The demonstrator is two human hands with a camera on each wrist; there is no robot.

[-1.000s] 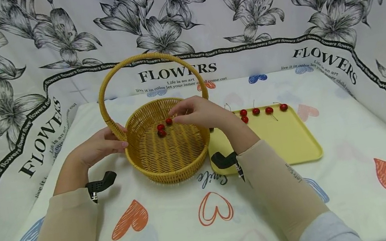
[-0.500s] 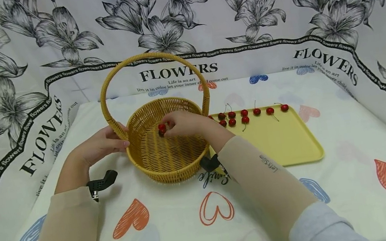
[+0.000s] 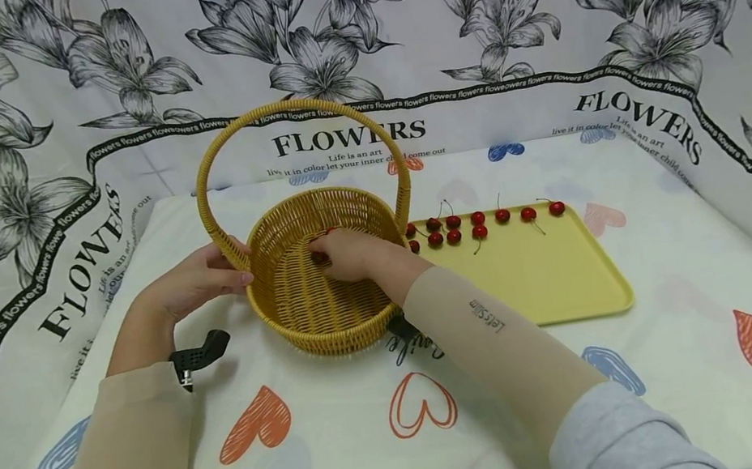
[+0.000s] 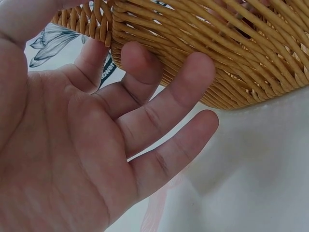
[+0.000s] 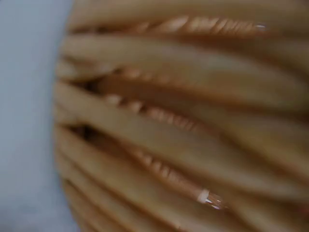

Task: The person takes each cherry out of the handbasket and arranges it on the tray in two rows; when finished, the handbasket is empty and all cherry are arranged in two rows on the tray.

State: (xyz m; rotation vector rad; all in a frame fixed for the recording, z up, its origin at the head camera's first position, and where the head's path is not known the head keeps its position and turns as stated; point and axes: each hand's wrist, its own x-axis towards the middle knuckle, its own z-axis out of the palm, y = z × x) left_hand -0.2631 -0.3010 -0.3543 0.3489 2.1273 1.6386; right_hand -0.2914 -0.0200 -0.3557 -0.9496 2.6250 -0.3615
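Note:
A yellow wicker basket point(image 3: 330, 343) with a tall arched handle stands left of centre. My left hand point(image 3: 195, 283) holds it by the left rim near the foot of the handle. In the left wrist view, the other fingers point(image 4: 169, 108) extend under and along the woven wall point(image 4: 227, 63). Inside the basket is my right hand point(image 3: 352, 255), its fingers bent down at the basket floor. A dark red cherry point(image 3: 318, 257) shows at its fingertips, and a bit of red shows behind the hand. Whether the fingers pinch a cherry is hidden. Blurred wicker point(image 5: 183, 106) fills most of the right wrist view.
Right of the basket lies a yellow tray point(image 3: 539, 282), partly behind the right forearm. Several cherries point(image 3: 480, 232), some with stems, are lined up along its back edge. A white cloth point(image 3: 349, 435) with printed hearts covers the table; a flower-patterned curtain point(image 3: 346, 42) hangs behind.
My right hand has moved down and left into the basket, its fingers now bent at the cherries and covering most of them. My left hand stays at the rim.

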